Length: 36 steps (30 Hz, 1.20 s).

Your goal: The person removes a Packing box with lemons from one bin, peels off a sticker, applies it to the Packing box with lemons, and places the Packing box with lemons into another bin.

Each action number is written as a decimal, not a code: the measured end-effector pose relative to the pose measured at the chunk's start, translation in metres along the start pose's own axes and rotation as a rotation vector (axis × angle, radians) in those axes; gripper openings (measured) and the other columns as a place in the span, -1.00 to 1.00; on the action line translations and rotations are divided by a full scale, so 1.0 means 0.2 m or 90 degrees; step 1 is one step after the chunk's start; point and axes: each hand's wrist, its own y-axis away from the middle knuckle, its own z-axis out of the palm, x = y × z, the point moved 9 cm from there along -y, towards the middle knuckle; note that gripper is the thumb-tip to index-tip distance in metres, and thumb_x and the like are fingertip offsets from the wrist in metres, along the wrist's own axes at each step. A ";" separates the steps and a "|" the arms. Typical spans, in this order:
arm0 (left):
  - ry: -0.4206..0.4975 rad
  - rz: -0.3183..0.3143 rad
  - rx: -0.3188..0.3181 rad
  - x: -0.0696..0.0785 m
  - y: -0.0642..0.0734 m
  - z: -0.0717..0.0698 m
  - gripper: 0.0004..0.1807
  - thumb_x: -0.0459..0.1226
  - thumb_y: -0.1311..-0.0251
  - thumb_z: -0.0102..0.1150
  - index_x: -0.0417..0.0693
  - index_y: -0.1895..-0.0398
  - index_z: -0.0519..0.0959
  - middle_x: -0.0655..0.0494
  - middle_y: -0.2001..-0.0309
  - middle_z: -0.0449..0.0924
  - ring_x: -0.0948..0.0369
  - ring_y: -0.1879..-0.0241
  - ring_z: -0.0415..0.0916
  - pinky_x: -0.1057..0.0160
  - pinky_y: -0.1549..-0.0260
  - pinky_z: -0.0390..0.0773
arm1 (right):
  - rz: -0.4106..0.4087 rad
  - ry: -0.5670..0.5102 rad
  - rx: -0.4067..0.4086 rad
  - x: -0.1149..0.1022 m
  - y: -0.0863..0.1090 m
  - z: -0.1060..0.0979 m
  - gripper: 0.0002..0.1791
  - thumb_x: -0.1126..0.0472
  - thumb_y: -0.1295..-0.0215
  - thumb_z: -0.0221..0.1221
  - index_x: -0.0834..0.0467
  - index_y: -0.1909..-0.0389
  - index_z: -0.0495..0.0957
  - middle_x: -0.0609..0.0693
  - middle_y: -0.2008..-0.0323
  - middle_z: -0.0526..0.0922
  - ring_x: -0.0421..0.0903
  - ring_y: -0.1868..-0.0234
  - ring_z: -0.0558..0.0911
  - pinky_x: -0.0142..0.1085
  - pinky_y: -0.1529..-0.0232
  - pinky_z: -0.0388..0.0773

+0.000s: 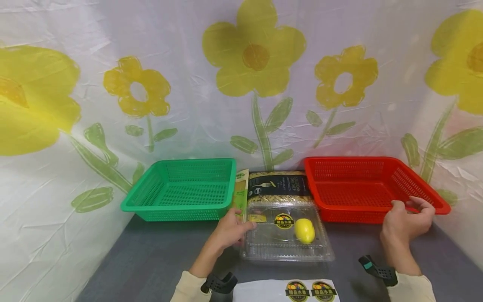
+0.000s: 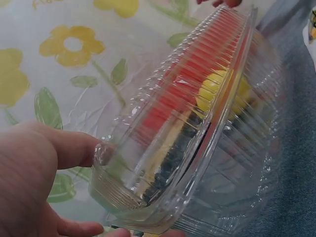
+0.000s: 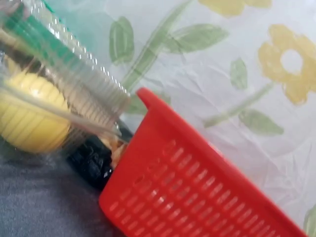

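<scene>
My left hand (image 1: 231, 228) grips the left edge of a clear plastic clamshell box (image 1: 271, 245), thumb on the upper face and fingers lower down at the side. Through the ribbed plastic a yellow, lemon-like fruit (image 1: 305, 230) shows at the right, and it seems to be inside the box. A round black label (image 1: 284, 221) sits on the lid. In the left wrist view the thumb of my left hand (image 2: 29, 173) presses on a corner of the box (image 2: 123, 182). Away from the box, my right hand (image 1: 405, 222) hovers at the red basket's front rim, fingers loosely curled around nothing.
A green basket (image 1: 177, 215) stands at the back left and a red basket (image 1: 351, 216) at the back right. Between them lie a pasta bag (image 1: 279, 184) and a green-and-tan packet (image 1: 240, 191). At the near edge lies a white label sheet (image 1: 260, 291). Flowered cloth (image 1: 196, 126) hangs behind.
</scene>
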 end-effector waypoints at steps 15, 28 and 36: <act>0.098 -0.059 -0.002 -0.04 0.01 0.00 -0.42 -0.09 -0.17 0.40 -0.32 -0.03 0.40 -0.06 0.44 0.55 0.13 0.61 0.60 0.11 0.54 0.70 | 0.288 -0.142 0.019 0.25 -0.04 -0.04 -0.52 0.39 -0.24 0.26 -0.09 0.14 0.18 -0.21 0.05 0.28 -0.11 0.69 0.31 -0.43 0.69 0.43; 0.138 -0.045 -0.002 -0.01 0.02 -0.01 -0.57 -0.19 -0.18 0.36 -0.36 0.05 0.51 0.07 0.61 0.44 0.21 0.69 0.47 0.10 0.53 0.71 | 0.377 -0.213 0.003 0.30 -0.03 -0.03 -0.79 0.34 -0.37 0.14 0.01 0.17 0.33 -0.11 0.19 0.48 -0.07 0.52 0.51 -0.22 0.66 0.54; 0.136 -0.037 0.013 0.02 0.04 -0.04 -0.56 -0.22 -0.16 0.37 -0.37 0.05 0.49 -0.02 0.43 0.48 0.18 0.68 0.52 0.11 0.54 0.70 | 0.364 -0.253 -0.001 0.30 -0.04 -0.04 -0.90 0.34 -0.38 0.13 0.11 0.31 0.44 0.02 0.54 0.58 0.01 0.72 0.48 -0.22 0.70 0.53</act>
